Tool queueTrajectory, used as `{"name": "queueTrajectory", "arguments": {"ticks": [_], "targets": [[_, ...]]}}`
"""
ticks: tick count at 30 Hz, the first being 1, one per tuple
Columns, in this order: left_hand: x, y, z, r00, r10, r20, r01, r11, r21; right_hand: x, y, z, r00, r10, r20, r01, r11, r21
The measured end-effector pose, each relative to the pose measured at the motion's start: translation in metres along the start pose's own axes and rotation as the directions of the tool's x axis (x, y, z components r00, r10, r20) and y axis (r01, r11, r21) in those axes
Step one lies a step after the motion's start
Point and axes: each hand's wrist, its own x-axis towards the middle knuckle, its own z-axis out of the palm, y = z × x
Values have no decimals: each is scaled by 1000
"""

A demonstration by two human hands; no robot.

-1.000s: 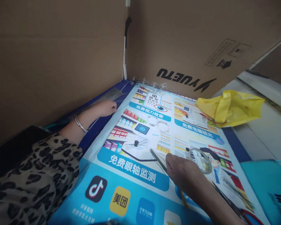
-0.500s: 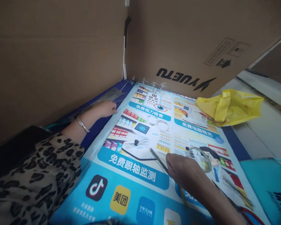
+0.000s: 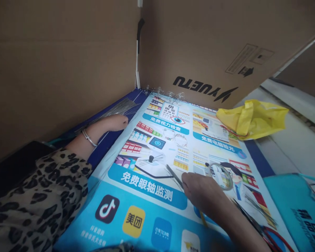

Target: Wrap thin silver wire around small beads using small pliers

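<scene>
Near the body, red-handled scissors (image 3: pixel 274 233) lie beside loose wires (image 3: pixel 262 210). The right hand (image 3: pixel 202 189) is closed on a wire bundle (image 3: pixel 174 176) above the poster (image 3: pixel 94 199). Farther off, the left hand (image 3: pixel 118 122) is curled by more wires—whether it grips any, I cannot tell. Two beaded loops (image 3: pixel 185 144) look formed; the wires seem unworked. The poster covers a blue surface (image 3: pixel 257 154), with a yellow bag (image 3: pixel 252 119) at its edge—cardboard walls (image 3: pixel 199 42) beyond.
</scene>
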Motion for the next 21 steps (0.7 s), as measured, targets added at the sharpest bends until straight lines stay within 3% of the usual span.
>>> {"name": "queueTrajectory", "arguments": {"ticks": [8, 11, 12, 14, 17, 19, 21], "targets": [[-12, 12, -20, 993, -46, -109, 34, 994, -105, 2, 4, -2, 1000, -9, -27, 8, 1000, -11], [-26, 31, -36, 995, -9, -103, -14, 976, -216, 0, 12, 2, 982, -58, -182, 58, 998, -5], [-32, 40, -41, 997, 35, -66, -58, 925, -374, 0, 16, 4, 960, -70, -273, 74, 997, 4], [-46, 59, -50, 989, 145, -26, -131, 782, -609, -1, 23, 6, 872, -71, -485, 96, 995, 29], [-66, 88, -61, 951, 310, -3, -205, 623, -755, -2, 31, 1, 690, 5, -724, 81, 993, 83], [-78, 104, -66, 918, 394, 42, -215, 583, -783, -3, 34, -5, 596, 93, -798, 37, 989, 143], [-86, 118, -69, 888, 448, 103, -205, 586, -784, -4, 35, -11, 536, 145, -832, 8, 984, 176]]}}
